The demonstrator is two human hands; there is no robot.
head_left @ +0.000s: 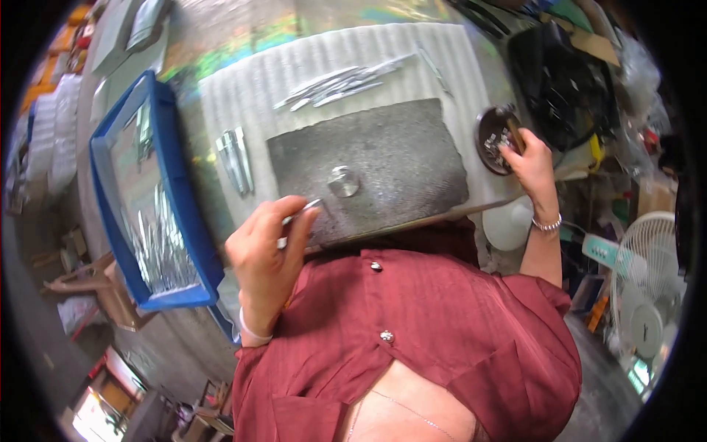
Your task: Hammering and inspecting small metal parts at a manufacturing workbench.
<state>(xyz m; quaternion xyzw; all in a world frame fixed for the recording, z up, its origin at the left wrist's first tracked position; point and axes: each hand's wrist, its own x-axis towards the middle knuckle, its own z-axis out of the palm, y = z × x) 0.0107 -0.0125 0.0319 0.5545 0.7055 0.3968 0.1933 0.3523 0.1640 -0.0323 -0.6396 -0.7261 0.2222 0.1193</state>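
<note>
My left hand (266, 247) is closed on a short silver metal piece (313, 204), held at the near left edge of the dark grey mat (390, 158). Fingers hide part of that piece. On the mat sits a small round metal block (343, 182), to the right of the left hand. At the right, my right hand (532, 166) reaches into a round brown dish (487, 127) with small shiny parts in it. Its thumb and fingers are pinched together among them. A brown stick-like piece (517, 137) runs beside the fingers; whether the hand grips it is unclear.
A white ribbed foam sheet (236, 96) lies under the mat. Several slim metal strips (342, 82) are piled beyond the mat, and a few more (236, 162) to its left. A blue tray (173, 140) of strips stands left. A black bag (563, 81) and white fan (652, 272) are right.
</note>
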